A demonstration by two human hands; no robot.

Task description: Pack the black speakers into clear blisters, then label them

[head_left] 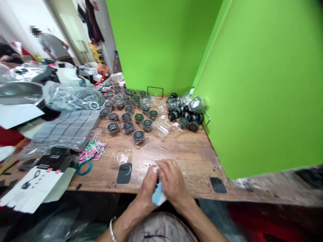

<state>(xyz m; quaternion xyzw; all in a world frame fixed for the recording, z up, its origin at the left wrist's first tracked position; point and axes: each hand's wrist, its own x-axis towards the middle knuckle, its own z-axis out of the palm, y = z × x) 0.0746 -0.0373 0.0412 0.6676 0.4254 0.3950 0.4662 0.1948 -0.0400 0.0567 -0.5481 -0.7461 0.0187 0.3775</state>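
Observation:
Close together at the table's front edge, both my hands are closed on a crumpled light-blue cloth (pixel 158 195). My left hand (pixel 147 186) grips it from the left, and a bit of white shows by its thumb. My right hand (pixel 174 181) wraps over it from the other side. Whether something lies inside the cloth is hidden by my fingers. Left of my hands is a dark flat pad (pixel 124 173) on the wood, with a clear plastic shell (pixel 122 157) just behind it. Farther back stand several round dark parts in clear plastic trays, the nearest being a black disc-shaped part (pixel 138 135).
Green panels (pixel 166 40) wall off the back and right. Loose dark round parts (pixel 193 125) pile against them. At left lie printed cards (pixel 93 150), a teal tape ring (pixel 84 168), an opened box (pixel 37 185) and bagged goods (pixel 73 95). People are at the far left.

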